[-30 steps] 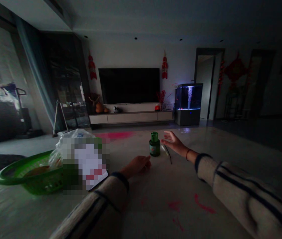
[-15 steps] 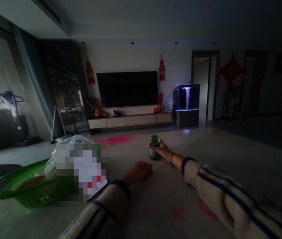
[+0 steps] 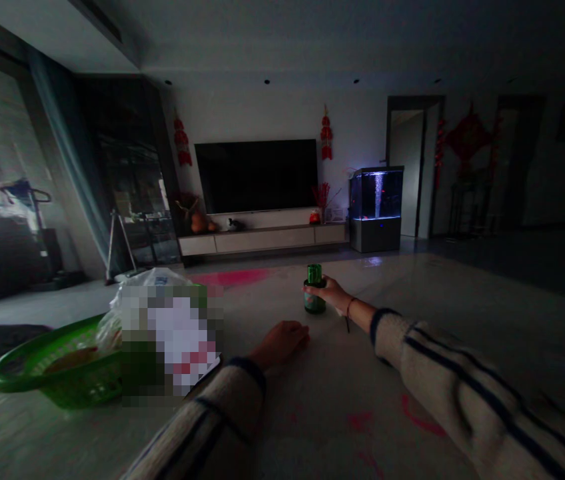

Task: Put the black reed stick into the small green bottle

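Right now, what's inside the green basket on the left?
A plastic bag and an orange-brown item lie in the basket; a pixelated patch covers its right end, hiding anything there.

2 hands (image 3: 280,343) (image 3: 327,291), 1 grn bottle (image 3: 314,301), 1 basket (image 3: 22,363)

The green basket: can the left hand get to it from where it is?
Probably yes, but not straight across. The left hand rests on the table, and a blurred-out item sits between it and the green plastic basket, so the hand would likely have to go around or over that item.
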`<control>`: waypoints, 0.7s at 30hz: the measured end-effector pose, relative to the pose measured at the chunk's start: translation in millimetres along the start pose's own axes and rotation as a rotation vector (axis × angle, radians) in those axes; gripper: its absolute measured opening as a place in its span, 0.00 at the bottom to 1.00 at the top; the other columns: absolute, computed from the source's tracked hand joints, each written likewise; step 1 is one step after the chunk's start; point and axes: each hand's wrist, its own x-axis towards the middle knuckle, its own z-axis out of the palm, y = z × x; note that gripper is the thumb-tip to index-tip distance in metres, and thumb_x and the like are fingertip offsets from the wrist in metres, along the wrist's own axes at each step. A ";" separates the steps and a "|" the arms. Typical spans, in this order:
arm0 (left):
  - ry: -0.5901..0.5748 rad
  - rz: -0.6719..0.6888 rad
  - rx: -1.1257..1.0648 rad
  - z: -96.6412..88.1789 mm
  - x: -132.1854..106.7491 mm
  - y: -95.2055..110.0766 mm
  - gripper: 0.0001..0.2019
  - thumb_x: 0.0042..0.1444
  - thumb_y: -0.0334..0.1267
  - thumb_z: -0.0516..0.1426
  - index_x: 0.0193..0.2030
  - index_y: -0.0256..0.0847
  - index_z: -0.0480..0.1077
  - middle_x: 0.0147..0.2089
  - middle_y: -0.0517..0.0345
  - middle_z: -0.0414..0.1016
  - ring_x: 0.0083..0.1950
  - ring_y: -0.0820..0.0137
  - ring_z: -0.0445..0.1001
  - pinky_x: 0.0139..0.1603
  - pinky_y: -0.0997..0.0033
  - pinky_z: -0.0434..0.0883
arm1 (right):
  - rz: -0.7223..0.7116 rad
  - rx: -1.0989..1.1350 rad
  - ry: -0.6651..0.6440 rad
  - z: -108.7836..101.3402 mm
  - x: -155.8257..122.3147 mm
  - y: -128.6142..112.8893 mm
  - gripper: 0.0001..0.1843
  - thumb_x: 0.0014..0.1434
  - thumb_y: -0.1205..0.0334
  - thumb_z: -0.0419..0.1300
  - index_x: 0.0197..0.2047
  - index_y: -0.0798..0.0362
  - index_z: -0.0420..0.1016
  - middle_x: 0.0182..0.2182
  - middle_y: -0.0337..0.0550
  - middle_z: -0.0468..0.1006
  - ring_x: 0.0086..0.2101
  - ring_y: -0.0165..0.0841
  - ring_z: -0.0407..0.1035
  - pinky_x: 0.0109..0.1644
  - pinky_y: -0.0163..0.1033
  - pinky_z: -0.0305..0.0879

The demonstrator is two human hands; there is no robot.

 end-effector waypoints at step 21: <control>0.080 -0.064 -0.125 0.6 0.4 -0.6 0.11 0.50 0.43 0.49 0.28 0.37 0.65 0.24 0.61 0.67 0.21 0.77 0.63 0.19 0.79 0.60 | -0.003 -0.048 -0.065 -21.2 -42.6 -64.2 0.17 0.35 0.60 0.68 0.30 0.57 0.72 0.25 0.38 0.74 0.25 0.27 0.68 0.34 0.37 0.67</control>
